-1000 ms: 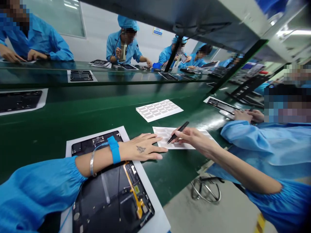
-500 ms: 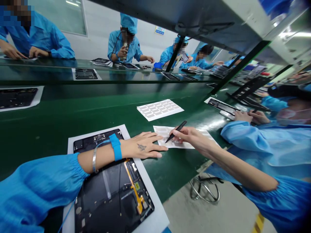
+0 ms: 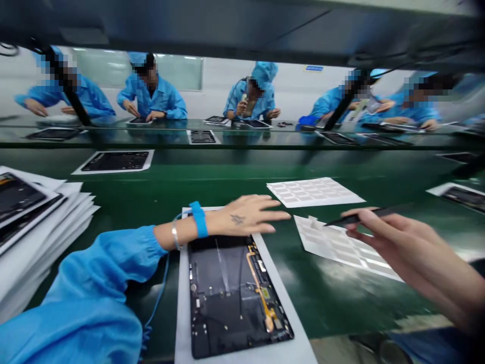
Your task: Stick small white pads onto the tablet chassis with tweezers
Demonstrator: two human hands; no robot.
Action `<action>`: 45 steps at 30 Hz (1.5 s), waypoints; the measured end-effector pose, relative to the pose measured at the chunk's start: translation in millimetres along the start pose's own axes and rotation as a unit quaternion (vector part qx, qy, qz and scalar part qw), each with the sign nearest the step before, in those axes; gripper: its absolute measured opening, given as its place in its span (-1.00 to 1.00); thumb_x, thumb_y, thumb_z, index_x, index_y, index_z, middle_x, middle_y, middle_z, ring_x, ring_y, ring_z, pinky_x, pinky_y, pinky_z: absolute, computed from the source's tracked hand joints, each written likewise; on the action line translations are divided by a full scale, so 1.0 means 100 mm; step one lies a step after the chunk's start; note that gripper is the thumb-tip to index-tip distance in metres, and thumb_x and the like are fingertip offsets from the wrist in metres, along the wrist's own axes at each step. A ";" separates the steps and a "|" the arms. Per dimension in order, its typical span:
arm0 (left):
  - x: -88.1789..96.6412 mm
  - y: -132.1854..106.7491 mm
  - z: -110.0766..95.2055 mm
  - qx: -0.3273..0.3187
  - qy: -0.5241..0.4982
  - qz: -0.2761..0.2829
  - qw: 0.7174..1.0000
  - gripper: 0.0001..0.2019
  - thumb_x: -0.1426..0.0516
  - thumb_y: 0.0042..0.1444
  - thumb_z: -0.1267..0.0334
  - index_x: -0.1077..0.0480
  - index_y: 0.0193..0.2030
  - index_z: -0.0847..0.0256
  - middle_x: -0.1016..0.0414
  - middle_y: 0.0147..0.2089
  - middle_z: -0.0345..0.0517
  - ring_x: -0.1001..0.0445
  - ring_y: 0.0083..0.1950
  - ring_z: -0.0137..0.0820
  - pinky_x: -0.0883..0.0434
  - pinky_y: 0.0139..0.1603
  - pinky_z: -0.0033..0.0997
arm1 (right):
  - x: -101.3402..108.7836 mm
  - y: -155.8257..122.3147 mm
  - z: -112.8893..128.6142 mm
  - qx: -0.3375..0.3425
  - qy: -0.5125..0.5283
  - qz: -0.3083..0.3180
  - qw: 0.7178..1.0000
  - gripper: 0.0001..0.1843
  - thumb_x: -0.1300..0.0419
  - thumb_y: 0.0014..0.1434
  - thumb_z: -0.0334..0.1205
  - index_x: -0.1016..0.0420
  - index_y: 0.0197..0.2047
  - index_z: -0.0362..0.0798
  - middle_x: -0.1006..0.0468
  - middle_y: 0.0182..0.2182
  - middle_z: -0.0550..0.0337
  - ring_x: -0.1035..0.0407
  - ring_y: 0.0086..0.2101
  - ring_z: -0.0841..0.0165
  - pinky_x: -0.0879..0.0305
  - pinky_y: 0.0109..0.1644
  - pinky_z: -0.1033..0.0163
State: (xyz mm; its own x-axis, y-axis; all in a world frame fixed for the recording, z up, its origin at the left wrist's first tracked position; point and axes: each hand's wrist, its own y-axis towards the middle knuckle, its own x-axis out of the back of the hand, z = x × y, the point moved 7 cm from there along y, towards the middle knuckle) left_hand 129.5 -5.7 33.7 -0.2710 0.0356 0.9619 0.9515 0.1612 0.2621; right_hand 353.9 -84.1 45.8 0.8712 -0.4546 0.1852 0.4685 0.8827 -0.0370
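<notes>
My left hand (image 3: pixel 246 217) lies flat with fingers stretched out on the far end of an opened black tablet (image 3: pixel 235 293) that rests on a white tray (image 3: pixel 184 308). A blue wrist strap and a silver bangle circle that wrist. My right hand (image 3: pixel 382 230) pinches black tweezers (image 3: pixel 354 218), their tip just above a white sticker sheet (image 3: pixel 333 245) with one sticker corner lifted. A second sticker sheet (image 3: pixel 314 191) lies farther back on the green belt (image 3: pixel 151 187).
A stack of white trays with tablets (image 3: pixel 34 222) stands at the left. More trays (image 3: pixel 113 162) ride the belt behind. Several people in blue coats work across the line. A dark shelf hangs overhead.
The view has swung left, which brings the tray stack into sight. My right hand has lifted the tweezers off the sheet and drawn back to the right. My left hand stays on the tablet.
</notes>
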 end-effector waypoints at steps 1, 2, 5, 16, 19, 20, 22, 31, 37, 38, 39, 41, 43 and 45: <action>0.11 -0.20 0.15 0.057 0.006 -0.017 0.998 -0.58 0.09 0.43 0.10 -0.25 0.33 0.15 -0.29 0.30 0.02 -0.23 0.32 -0.21 -0.23 0.29 -0.15 | -0.08 0.00 0.02 0.004 0.003 0.007 1.000 -0.49 -0.48 -0.37 0.34 -0.61 -0.53 0.09 -0.53 -0.41 0.05 -0.39 -0.27 0.15 -0.38 -0.02 0.02; 0.19 -0.41 0.29 0.116 0.015 -0.022 0.993 -0.62 0.11 0.44 0.15 -0.34 0.24 0.18 -0.40 0.18 0.01 -0.33 0.20 -0.25 -0.29 0.21 -0.19 | -0.21 0.00 0.05 0.011 0.003 0.023 1.000 -0.49 -0.47 -0.36 0.35 -0.62 -0.52 0.10 -0.54 -0.40 0.05 -0.40 -0.27 0.14 -0.38 -0.01 0.01; 0.23 -0.91 0.54 0.211 0.028 -0.001 0.977 -0.68 0.08 0.43 0.22 -0.45 0.04 0.26 -0.47 -0.07 -0.03 -0.41 -0.05 -0.32 -0.37 0.02 -0.29 | -0.79 0.05 0.16 0.056 -0.013 0.118 0.991 -0.43 -0.41 -0.31 0.41 -0.62 -0.46 0.08 -0.58 -0.37 0.03 -0.42 -0.26 0.11 -0.38 -0.04 -0.03; -0.02 -1.13 0.52 0.164 -0.019 -0.072 0.984 -0.72 0.07 0.42 0.28 -0.44 0.04 0.21 -0.45 -0.06 -0.06 -0.37 -0.09 -0.37 -0.37 -0.08 -0.39 | -2.12 0.45 -0.09 0.047 -0.037 0.265 0.962 -0.39 -0.35 -0.16 0.39 -0.42 -0.52 -0.04 -0.37 -0.54 0.22 -0.34 -0.37 0.30 -0.41 -0.20 0.16; -0.02 -1.13 0.53 0.177 -0.017 -0.058 0.982 -0.72 0.07 0.42 0.29 -0.45 0.01 0.22 -0.46 -0.06 -0.05 -0.37 -0.08 -0.35 -0.37 -0.06 -0.38 | -2.11 0.46 -0.12 0.037 -0.055 0.276 0.959 -0.40 -0.34 -0.14 0.39 -0.39 -0.54 -0.04 -0.37 -0.53 0.20 -0.34 -0.37 0.29 -0.39 -0.19 0.15; -0.02 -1.12 0.53 0.180 -0.016 -0.052 0.982 -0.72 0.07 0.42 0.29 -0.45 0.00 0.23 -0.46 -0.06 -0.04 -0.37 -0.08 -0.35 -0.37 -0.05 -0.37 | -2.12 0.46 -0.11 0.033 -0.060 0.280 0.957 -0.39 -0.34 -0.14 0.39 -0.38 -0.53 -0.04 -0.37 -0.53 0.20 -0.34 -0.37 0.29 -0.38 -0.19 0.15; -0.02 -1.11 0.52 0.185 -0.017 -0.041 0.982 -0.73 0.07 0.42 0.30 -0.45 -0.02 0.25 -0.47 -0.06 -0.03 -0.36 -0.09 -0.34 -0.37 -0.06 -0.37 | -2.13 0.47 -0.11 0.025 -0.068 0.286 0.955 -0.39 -0.33 -0.14 0.39 -0.39 -0.52 -0.04 -0.37 -0.54 0.21 -0.33 -0.39 0.30 -0.37 -0.19 0.15; 0.00 -1.08 0.51 0.174 -0.012 -0.044 0.984 -0.71 0.09 0.43 0.31 -0.45 -0.05 0.28 -0.49 -0.08 -0.03 -0.37 -0.12 -0.35 -0.36 -0.07 -0.38 | -2.14 0.52 -0.15 0.007 -0.080 0.290 0.954 -0.39 -0.36 -0.18 0.39 -0.46 -0.50 -0.04 -0.40 -0.56 0.20 -0.36 -0.38 0.29 -0.37 -0.16 0.15; 0.01 -1.09 0.50 0.171 -0.008 -0.054 0.984 -0.70 0.10 0.43 0.31 -0.45 -0.06 0.28 -0.50 -0.09 -0.02 -0.38 -0.13 -0.35 -0.37 -0.09 -0.38 | -2.14 0.54 -0.16 0.008 -0.089 0.294 0.952 -0.39 -0.35 -0.17 0.40 -0.46 -0.48 -0.03 -0.40 -0.54 0.20 -0.37 -0.37 0.28 -0.37 -0.16 0.15; 0.01 -1.09 0.50 0.171 -0.007 -0.053 0.984 -0.70 0.10 0.43 0.31 -0.45 -0.06 0.28 -0.50 -0.09 -0.02 -0.38 -0.13 -0.35 -0.37 -0.09 -0.38 | -2.14 0.54 -0.15 0.008 -0.090 0.296 0.951 -0.39 -0.35 -0.17 0.40 -0.46 -0.48 -0.03 -0.40 -0.54 0.20 -0.37 -0.37 0.28 -0.37 -0.16 0.14; 0.01 -1.09 0.50 0.171 -0.006 -0.053 0.984 -0.71 0.09 0.43 0.31 -0.45 -0.06 0.28 -0.50 -0.09 -0.03 -0.38 -0.13 -0.36 -0.37 -0.09 -0.38 | -2.14 0.54 -0.15 0.007 -0.091 0.297 0.951 -0.39 -0.34 -0.17 0.40 -0.46 -0.48 -0.03 -0.40 -0.54 0.20 -0.37 -0.37 0.29 -0.37 -0.16 0.14; 0.01 -1.09 0.50 0.171 -0.005 -0.053 0.984 -0.72 0.08 0.42 0.31 -0.45 -0.07 0.28 -0.49 -0.10 -0.03 -0.38 -0.13 -0.35 -0.36 -0.10 -0.38 | -2.14 0.54 -0.16 0.004 -0.090 0.295 0.951 -0.39 -0.35 -0.18 0.40 -0.47 -0.47 -0.03 -0.40 -0.55 0.21 -0.37 -0.38 0.29 -0.37 -0.17 0.15; 0.00 -1.09 0.50 0.169 -0.006 -0.054 0.984 -0.73 0.07 0.42 0.32 -0.45 -0.07 0.29 -0.49 -0.10 -0.04 -0.38 -0.13 -0.35 -0.36 -0.10 -0.38 | -2.14 0.54 -0.16 -0.002 -0.086 0.292 0.953 -0.39 -0.37 -0.20 0.39 -0.48 -0.46 -0.04 -0.40 -0.56 0.22 -0.36 -0.38 0.30 -0.37 -0.17 0.16; 0.00 -1.09 0.51 0.169 -0.007 -0.056 0.984 -0.73 0.07 0.42 0.32 -0.45 -0.07 0.28 -0.49 -0.10 -0.04 -0.38 -0.13 -0.35 -0.36 -0.10 -0.38 | -2.14 0.54 -0.16 -0.006 -0.082 0.287 0.954 -0.38 -0.38 -0.22 0.39 -0.48 -0.46 -0.04 -0.40 -0.57 0.22 -0.36 -0.39 0.31 -0.36 -0.18 0.18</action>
State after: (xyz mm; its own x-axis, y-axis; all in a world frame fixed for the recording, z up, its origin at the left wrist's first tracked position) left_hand 18.8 26.7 1.7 -0.3762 0.0115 0.9265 0.8134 0.4830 0.3242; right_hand 195.0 58.7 -12.0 0.9506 0.1293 0.2822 -0.0768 0.9788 -0.1897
